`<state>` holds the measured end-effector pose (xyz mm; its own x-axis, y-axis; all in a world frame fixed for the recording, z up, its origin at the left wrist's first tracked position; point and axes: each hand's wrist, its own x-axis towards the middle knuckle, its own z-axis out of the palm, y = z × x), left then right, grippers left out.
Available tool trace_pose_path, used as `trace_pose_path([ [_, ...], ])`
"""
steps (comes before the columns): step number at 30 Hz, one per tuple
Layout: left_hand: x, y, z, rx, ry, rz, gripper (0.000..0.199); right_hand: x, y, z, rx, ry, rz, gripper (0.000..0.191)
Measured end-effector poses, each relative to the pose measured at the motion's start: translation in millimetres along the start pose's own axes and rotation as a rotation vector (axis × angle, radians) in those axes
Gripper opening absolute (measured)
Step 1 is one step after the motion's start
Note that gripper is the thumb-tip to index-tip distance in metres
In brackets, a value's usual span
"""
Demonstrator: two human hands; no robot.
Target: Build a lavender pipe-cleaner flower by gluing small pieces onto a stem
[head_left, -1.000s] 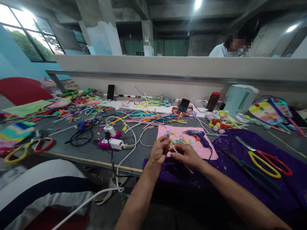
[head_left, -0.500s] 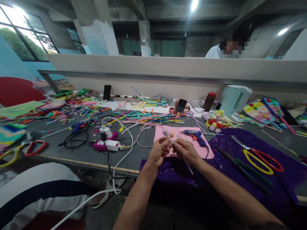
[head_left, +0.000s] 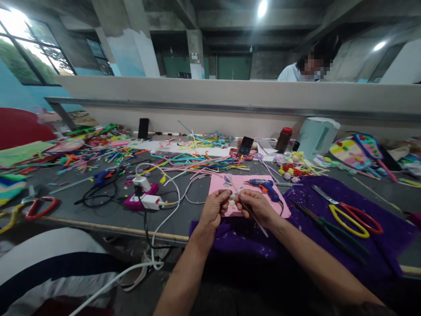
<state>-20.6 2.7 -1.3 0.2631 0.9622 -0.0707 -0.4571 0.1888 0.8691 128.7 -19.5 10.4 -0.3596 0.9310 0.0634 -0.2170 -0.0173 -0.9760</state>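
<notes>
My right hand pinches a pale lilac pipe-cleaner flower by its stem. The stem's tail slants down below my hand, and the small flower head points up and away to the left. My left hand is closed beside it, thumb against fingertips, slightly apart from the stem; whatever it may hold is too small to make out. Both hands are over the near part of a pink mat. Just beyond my right hand a blue glue gun rests on that mat.
On the right, large scissors and green-handled pliers lie on purple cloth. A white cable and power strip are to the left. Pipe cleaners spread behind. A person is beyond the partition.
My hands have drawn apart a little. The left has come off the stem, while the right keeps hold of the flower. The view has shifted slightly to the right.
</notes>
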Motion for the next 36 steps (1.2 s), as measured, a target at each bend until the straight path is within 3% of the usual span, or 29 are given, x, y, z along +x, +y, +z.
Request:
trace_pose_path([
  [14,-3,1,8.2,-0.029,0.088,0.152,0.028,0,6,4,-0.317,0.161,-0.13,0.028],
  [23,-5,2,10.9,-0.006,0.135,0.128,0.027,-3,5,9,-0.78,0.176,-0.376,0.019],
  [29,-3,2,7.1,-0.044,0.079,0.063,0.03,-4,5,8,-0.757,0.153,-0.348,0.02],
  [36,-1,3,2.6,-0.113,-0.01,-0.004,0.03,-5,6,8,-0.546,0.071,-0.271,0.025],
])
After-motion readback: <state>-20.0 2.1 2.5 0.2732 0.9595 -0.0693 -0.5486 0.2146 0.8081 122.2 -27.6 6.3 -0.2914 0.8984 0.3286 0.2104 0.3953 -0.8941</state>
